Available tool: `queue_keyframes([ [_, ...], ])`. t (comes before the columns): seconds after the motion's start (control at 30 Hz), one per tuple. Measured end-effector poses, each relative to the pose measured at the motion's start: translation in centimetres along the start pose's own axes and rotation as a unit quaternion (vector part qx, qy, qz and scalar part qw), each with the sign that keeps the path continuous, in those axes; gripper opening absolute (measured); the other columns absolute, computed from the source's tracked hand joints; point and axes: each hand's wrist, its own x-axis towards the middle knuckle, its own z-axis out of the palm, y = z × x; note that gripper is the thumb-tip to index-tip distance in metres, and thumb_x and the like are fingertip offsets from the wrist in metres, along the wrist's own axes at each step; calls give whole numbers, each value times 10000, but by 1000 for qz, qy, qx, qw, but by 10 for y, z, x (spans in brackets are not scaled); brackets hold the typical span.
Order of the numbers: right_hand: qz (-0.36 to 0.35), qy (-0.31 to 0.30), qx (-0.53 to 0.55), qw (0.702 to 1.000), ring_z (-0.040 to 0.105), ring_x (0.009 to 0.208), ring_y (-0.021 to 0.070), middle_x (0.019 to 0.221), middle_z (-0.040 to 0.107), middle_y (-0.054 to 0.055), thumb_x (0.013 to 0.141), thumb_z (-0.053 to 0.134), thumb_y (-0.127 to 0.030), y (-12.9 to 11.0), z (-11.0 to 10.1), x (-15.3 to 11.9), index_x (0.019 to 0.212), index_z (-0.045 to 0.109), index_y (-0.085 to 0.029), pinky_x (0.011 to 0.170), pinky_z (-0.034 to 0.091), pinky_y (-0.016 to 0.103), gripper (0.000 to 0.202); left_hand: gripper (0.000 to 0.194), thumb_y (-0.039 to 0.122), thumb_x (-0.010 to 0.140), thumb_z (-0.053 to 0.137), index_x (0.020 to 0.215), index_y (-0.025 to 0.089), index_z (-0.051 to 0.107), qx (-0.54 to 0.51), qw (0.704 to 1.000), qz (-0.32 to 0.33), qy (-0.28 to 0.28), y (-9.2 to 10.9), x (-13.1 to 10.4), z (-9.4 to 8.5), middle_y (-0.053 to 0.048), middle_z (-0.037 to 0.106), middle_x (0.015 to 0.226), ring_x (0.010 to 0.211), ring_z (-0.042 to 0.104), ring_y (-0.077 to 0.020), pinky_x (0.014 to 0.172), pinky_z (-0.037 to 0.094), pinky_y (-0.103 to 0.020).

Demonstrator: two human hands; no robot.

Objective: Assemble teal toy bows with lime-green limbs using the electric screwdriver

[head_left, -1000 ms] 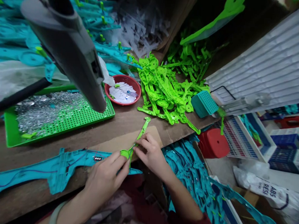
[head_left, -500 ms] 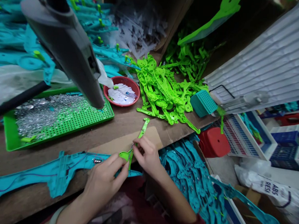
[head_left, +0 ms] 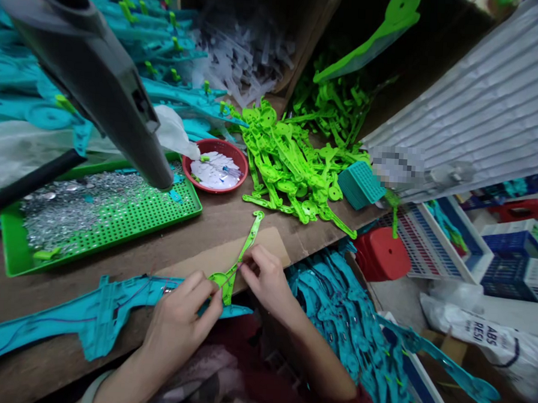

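A thin dark wire [head_left: 230,277] stretches between my two hands over a lime-green plastic part [head_left: 251,232]. My left hand [head_left: 177,310] is closed, thumb and finger pinching the wire beside the part's round lower end. At the wire's other end my right hand [head_left: 266,278] pinches too, its fingertips close to the green part's edge. The green part lies across a long turquoise plastic shell [head_left: 55,318] and a cardboard piece [head_left: 273,244]. Along the shell runs a purple wire, and a small metal spring-like piece shows partly behind my left hand.
Lime-green parts [head_left: 289,160] are heaped behind. On the left stand a green tray [head_left: 160,217] of small metal pieces and a red bowl [head_left: 193,180]. A grey electric tool [head_left: 104,78] hangs above them. Turquoise shells [head_left: 331,307] are stacked below the bench's right edge.
My left hand has drawn slightly down and left, and a taut length of wire now shows between the hands. More of the green part's lower end is visible. The camera view has shifted slightly.
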Motion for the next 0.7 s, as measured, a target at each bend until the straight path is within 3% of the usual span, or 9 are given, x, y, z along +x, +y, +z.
queue_keyframes([
  [0.17,-7,-10,13,1000,588,728,137,794,606,-3,910,656,-150,6,0,1,843,625,-203,665,462,243,91,168,100,937,491,809,187,556,2,998,66,-12,-4,3,2,-69,663,1093,888,663,-159,757,492,-273],
  [0.3,-38,-27,8,999,617,800,148,843,640,17,930,644,-155,8,-4,3,911,661,-193,728,488,255,46,165,68,906,483,817,192,549,15,994,93,-47,-9,6,7,-29,703,962,830,676,-176,715,493,-297],
  [0.57,-72,-50,12,996,624,916,165,928,641,48,973,573,-157,9,-10,2,990,654,-188,817,511,274,89,153,84,900,488,816,199,543,-17,998,40,-51,-11,9,6,-13,680,830,741,669,-162,665,492,-268],
  [0.7,-104,-74,-46,991,614,955,178,972,642,70,995,536,-164,9,-10,4,1033,640,-171,849,513,289,111,154,99,903,490,800,204,537,-37,998,14,-53,-15,6,6,0,687,808,710,674,-146,628,479,-244],
])
